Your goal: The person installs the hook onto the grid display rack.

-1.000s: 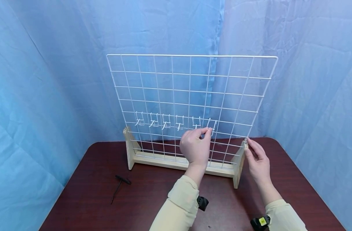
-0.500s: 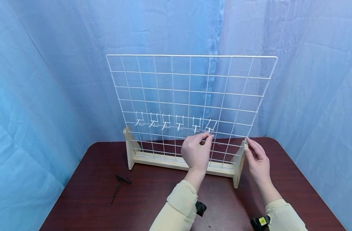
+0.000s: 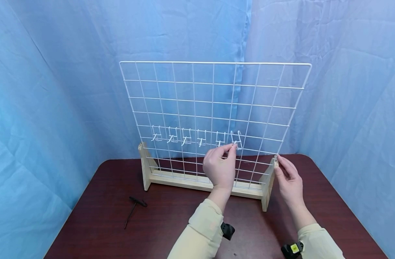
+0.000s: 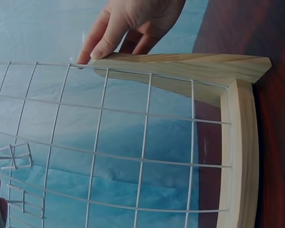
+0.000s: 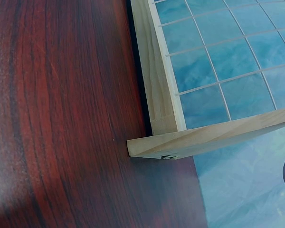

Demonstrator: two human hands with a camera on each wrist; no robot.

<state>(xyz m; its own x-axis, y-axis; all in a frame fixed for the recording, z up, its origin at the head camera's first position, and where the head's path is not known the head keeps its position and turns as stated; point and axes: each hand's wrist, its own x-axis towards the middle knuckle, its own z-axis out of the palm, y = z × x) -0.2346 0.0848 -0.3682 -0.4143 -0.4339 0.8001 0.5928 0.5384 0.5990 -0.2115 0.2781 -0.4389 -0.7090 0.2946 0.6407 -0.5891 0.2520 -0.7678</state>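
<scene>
A white wire grid panel [image 3: 203, 103] stands upright in a light wooden stand [image 3: 181, 182]. With thumb and fingertips, my left hand [image 3: 220, 167] pinches the front prong of a white wire hook [image 3: 239, 136] against the grid, right of the other hooks. Its two top wire ends lie at a horizontal grid wire; whether they are over it I cannot tell. My right hand [image 3: 289, 181] holds the top of the stand's right wooden upright [image 3: 267, 185] by the grid's edge. In the left wrist view, its thumb rests on the wood [image 4: 180, 59].
Several matching hooks [image 3: 185, 139] hang in a row to the left. A black T-handled tool [image 3: 138, 201] lies on the dark red table [image 3: 100, 216], front left of the stand. Blue curtains [image 3: 71, 72] surround the table behind and at both sides.
My left hand dipped with the hook, then rose again. The hook's top ends, slanting right before, now slant slightly left against the grid. My right hand has stayed in place.
</scene>
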